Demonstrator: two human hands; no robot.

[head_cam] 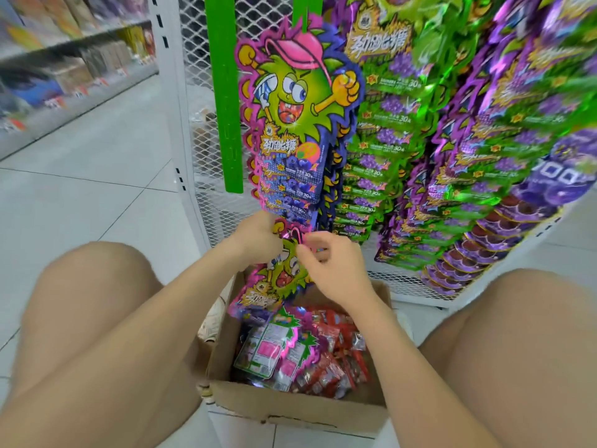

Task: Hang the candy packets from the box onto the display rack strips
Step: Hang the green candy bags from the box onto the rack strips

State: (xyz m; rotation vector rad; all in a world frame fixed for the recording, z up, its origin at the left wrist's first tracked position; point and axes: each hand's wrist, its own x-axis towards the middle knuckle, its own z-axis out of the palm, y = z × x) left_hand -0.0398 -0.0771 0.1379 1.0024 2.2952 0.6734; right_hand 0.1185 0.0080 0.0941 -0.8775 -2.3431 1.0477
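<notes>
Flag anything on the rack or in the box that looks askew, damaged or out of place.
Nothing looks damaged or spilled. One green strip hangs bare beside the filled ones. The packets in the box lie jumbled, some face down. The held packet is tilted.

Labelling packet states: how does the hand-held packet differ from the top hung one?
The held packet is pinched by left hand and right hand over the box; the top hung packet hangs untouched on the green strip. The held packet is partly hidden by the hands; the top hung packet shows its whole front. Both carry the same green character print.
</notes>
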